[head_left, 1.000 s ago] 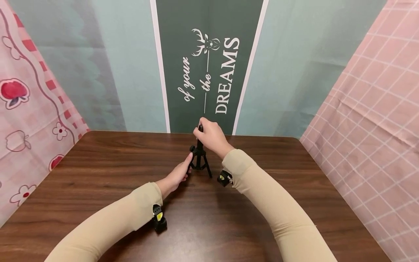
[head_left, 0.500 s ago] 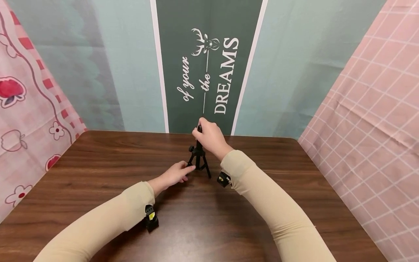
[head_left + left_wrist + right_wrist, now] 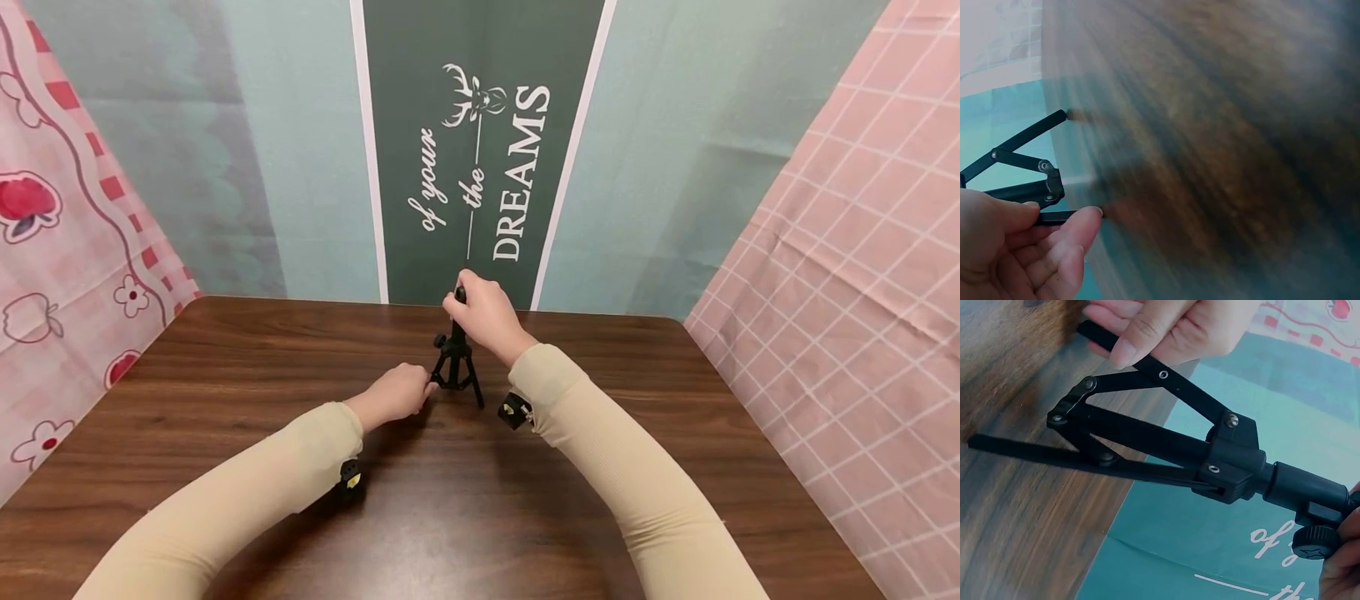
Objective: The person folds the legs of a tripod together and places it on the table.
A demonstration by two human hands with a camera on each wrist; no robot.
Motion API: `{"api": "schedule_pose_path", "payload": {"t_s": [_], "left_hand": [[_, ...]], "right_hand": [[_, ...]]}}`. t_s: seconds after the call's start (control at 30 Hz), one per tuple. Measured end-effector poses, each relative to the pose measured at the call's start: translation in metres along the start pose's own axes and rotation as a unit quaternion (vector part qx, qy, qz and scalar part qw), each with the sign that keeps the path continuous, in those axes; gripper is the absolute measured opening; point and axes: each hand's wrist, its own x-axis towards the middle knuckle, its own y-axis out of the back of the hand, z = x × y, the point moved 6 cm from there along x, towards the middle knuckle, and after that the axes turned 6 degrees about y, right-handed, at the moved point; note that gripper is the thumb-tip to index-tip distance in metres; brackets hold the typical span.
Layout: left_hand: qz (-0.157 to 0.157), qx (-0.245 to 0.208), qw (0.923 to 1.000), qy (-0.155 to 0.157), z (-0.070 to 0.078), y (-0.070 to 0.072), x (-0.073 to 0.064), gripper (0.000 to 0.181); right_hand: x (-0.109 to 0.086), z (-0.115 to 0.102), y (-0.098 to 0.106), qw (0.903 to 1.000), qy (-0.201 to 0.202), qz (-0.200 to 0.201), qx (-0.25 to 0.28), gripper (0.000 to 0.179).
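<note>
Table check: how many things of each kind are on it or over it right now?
Black tripods: 1, upright on the table
Hands: 2, the left hand pinching a tripod leg, the right hand gripping its top
Wrist cameras: 2
Total: 5

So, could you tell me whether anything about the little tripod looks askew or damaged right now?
Nothing stands out. The black tripod stands upright on the wooden table with its legs spread; no bent or broken part shows. The right hand holds its top, and the left hand pinches one leg near the foot.
</note>
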Motion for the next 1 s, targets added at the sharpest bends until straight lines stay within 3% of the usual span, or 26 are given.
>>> {"api": "schedule_pose_path", "payload": {"t_s": [0.23, 0.6, 1.0], "left_hand": [[0.007, -0.019, 0.9997, -0.013, 0.001, 0.000, 0.001, 0.031], [-0.010, -0.064, 0.9975, -0.026, -0.004, -0.009, -0.002, 0.029], [-0.023, -0.072, 0.9967, -0.029, -0.006, -0.009, -0.001, 0.030]], "right_hand": [[0.000, 0.004, 0.002, 0.9999, 0.007, 0.008, 0.013, 0.014], [-0.005, 0.000, -0.005, 0.9994, 0.019, 0.010, 0.026, 0.014], [-0.010, 0.009, -0.001, 0.9959, -0.007, -0.040, 0.080, 0.019]]}}
